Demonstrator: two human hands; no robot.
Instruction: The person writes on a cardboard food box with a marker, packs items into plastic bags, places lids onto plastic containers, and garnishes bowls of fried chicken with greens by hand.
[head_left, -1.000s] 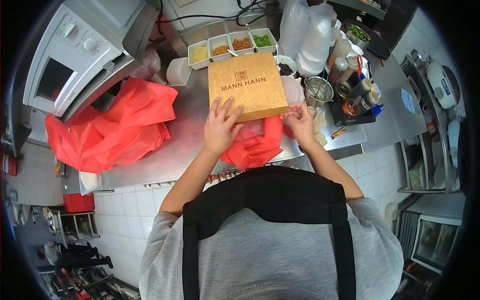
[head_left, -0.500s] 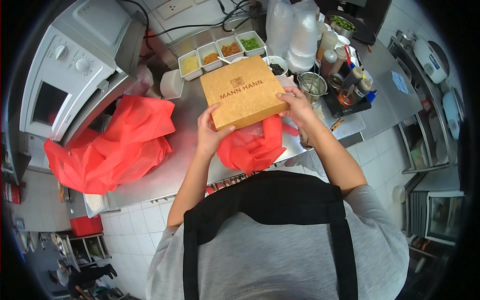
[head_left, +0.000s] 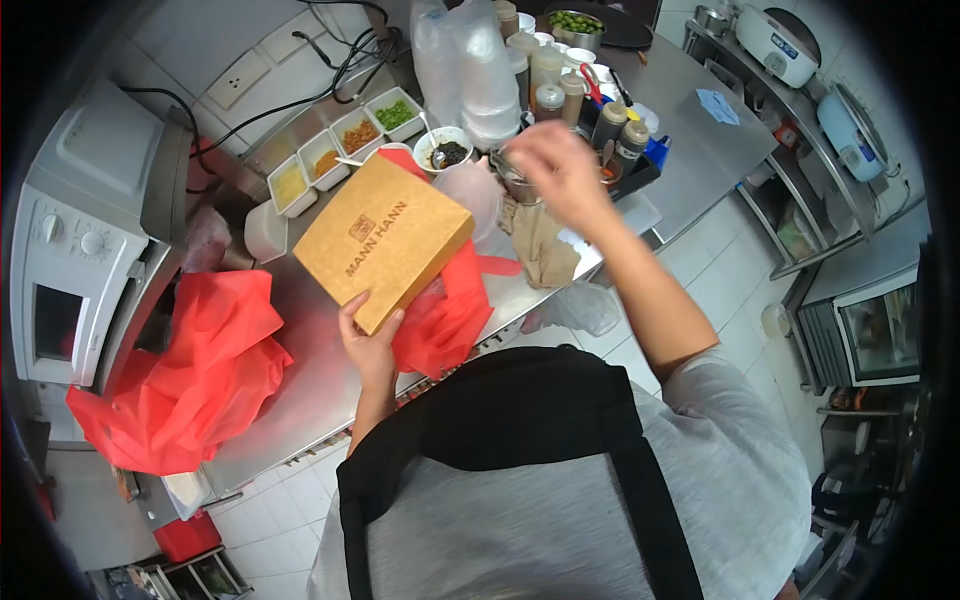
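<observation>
My left hand grips the near corner of a brown cardboard box marked MANN HANN, with the thumb along its side. The box is shut and turned at an angle. Under and beside its near side lies a red cloth bag. My right hand is off the box, raised over a metal container near the sauce bottles. Its fingers are bent and smeared by motion, so whether they hold anything cannot be made out. A brown cloth lies below that hand.
Another red bag lies at the left by a white oven. Small trays of toppings, a bowl with dark food, stacked plastic lids and sauce bottles line the back of the steel counter.
My right hand has let go of the box and moved up and away towards the metal container. My left hand still holds the box, which has turned anticlockwise. The camera view has shifted to the right.
</observation>
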